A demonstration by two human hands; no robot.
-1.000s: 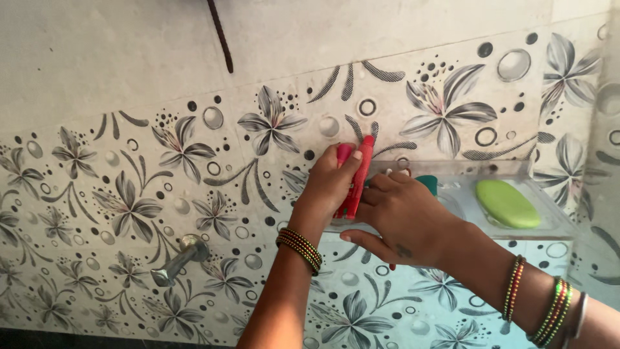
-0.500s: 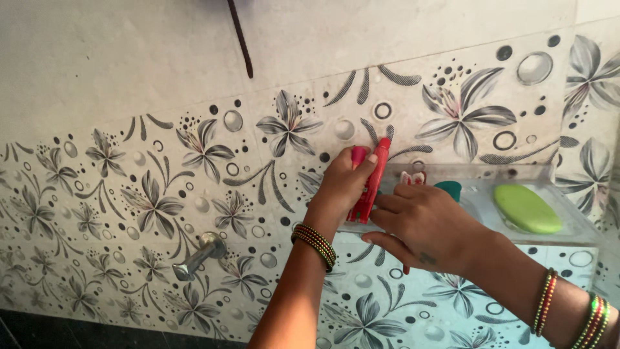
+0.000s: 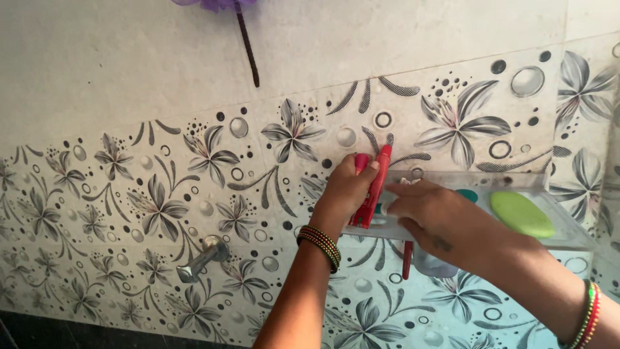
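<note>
1. Head camera looks down at a patterned tile wall, where a clear shelf is fixed at the right.
2. At the shelf's left end the left hand has its fingers closed around two upright red toothbrushes, thumb across the front one.
3. The right hand lies curled over the shelf beside them; whether its fingers grip anything I cannot tell, since the back of the hand hides them.
4. One red handle hangs down below the shelf, so a brush seems to sit in a slot.
5. To do this well, I would keep the brushes upright and close to the wall and steady the shelf with the other hand.
6. Room is tight: the wall is just behind the brush heads, and the right hand is touching or almost touching the left.
7. A green soap and something teal sit further right on the shelf, near the right wrist.
8. Open space lies left of the shelf, up to a metal tap that sticks out of the wall.
9. Bangles ride near the shelf's front edge.
</note>
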